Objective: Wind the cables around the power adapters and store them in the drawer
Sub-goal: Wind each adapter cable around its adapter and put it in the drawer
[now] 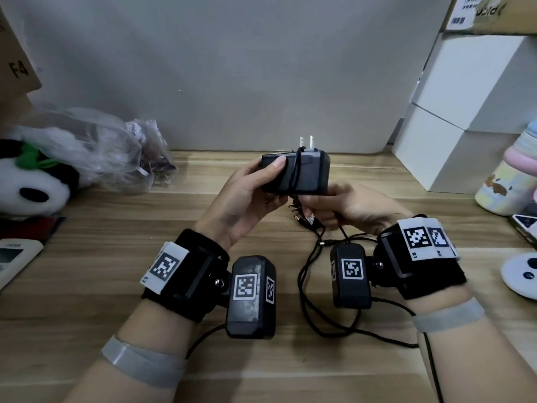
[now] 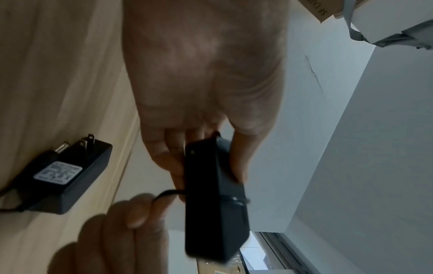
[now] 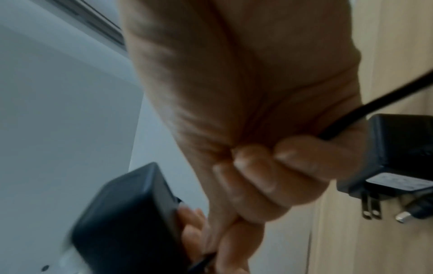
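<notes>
The black power adapter point(image 1: 296, 173) is held above the wooden table point(image 1: 116, 242), at about 12 o'clock from both wrists, between the two hands. The left hand point(image 1: 247, 199) grips its left end, thumb pressed on the near face and fingers curled behind, so the block sits at 1 o'clock from that palm. The right hand point(image 1: 345, 207) lies just below and to the right, at 5 o'clock from the adapter, fingers curled tight round the thin black cable point(image 1: 296, 170), which already makes a few turns across the middle of the block. The adapter's long axis runs roughly 9 to 3 o'clock, and its two metal prongs point(image 1: 306, 141) point up toward 12. Loose cable trails down toward 6 o'clock between the wrists. A second adapter point(image 2: 65, 178) lies flat on the table, label side up.
</notes>
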`<action>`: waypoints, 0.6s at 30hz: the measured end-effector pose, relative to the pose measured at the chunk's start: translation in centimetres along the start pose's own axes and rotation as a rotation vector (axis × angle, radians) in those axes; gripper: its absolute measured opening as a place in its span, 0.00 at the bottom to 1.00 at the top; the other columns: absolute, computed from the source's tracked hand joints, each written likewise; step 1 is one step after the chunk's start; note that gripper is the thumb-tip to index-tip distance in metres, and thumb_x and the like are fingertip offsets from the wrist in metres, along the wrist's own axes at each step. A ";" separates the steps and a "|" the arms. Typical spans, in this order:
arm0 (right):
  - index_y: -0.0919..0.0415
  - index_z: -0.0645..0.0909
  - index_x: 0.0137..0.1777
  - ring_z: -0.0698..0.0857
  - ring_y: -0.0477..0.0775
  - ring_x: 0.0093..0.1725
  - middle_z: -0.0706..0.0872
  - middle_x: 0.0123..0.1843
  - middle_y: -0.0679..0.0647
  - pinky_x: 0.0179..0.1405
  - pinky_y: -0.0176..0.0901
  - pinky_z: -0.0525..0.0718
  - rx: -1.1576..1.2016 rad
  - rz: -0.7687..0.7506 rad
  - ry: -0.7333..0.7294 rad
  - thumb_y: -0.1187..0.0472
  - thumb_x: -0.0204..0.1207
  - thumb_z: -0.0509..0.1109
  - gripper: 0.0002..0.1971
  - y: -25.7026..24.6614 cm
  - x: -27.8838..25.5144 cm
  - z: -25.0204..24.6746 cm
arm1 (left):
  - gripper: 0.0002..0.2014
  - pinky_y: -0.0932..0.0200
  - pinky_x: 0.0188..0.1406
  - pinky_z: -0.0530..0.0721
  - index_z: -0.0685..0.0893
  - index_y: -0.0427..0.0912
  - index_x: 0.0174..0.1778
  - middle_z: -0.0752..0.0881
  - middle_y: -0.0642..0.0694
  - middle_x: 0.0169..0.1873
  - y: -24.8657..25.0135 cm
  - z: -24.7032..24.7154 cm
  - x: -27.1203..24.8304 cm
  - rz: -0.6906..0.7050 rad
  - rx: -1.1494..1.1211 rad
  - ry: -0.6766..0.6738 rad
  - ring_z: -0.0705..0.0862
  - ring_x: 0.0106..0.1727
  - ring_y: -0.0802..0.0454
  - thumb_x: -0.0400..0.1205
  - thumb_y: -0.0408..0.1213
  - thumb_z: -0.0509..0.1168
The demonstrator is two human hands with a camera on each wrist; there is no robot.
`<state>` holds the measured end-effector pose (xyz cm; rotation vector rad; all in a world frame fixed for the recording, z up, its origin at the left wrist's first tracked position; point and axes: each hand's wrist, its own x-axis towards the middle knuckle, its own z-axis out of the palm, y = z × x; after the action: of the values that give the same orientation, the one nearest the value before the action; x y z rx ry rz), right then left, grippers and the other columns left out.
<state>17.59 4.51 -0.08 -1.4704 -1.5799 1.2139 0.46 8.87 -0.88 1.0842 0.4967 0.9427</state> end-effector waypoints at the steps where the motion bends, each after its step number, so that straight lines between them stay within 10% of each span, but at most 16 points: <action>1: 0.70 0.78 0.35 0.63 0.45 0.21 0.65 0.22 0.49 0.20 0.34 0.61 -0.005 -0.006 0.029 0.56 0.70 0.71 0.15 -0.1 0.0 -0.2 | 0.14 0.62 0.44 0.81 0.82 0.41 0.59 0.85 0.46 0.49 0.0 0.0 -0.1 0.009 0.034 -0.057 0.82 0.48 0.52 0.78 0.38 0.67; 6: 0.58 0.68 0.25 0.59 0.39 0.14 0.63 0.15 0.43 0.14 0.27 0.57 0.142 0.020 0.265 0.65 0.82 0.59 0.21 -0.8 0.0 -1.4 | 0.17 0.61 0.43 0.85 0.81 0.44 0.60 0.86 0.49 0.48 0.0 0.4 -0.4 0.039 0.252 -0.132 0.85 0.46 0.56 0.75 0.34 0.68; 18: 0.58 0.70 0.29 0.59 0.43 0.17 0.62 0.17 0.44 0.16 0.30 0.58 0.130 -0.053 0.264 0.58 0.83 0.61 0.18 -1.8 -0.4 -2.1 | 0.11 0.53 0.44 0.90 0.83 0.45 0.50 0.88 0.46 0.41 -0.7 0.1 0.0 0.120 0.378 0.034 0.88 0.42 0.53 0.77 0.26 0.69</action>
<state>18.91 4.68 2.42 -1.4306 -1.3296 1.0250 0.85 8.71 -1.48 1.4529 0.6609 0.9976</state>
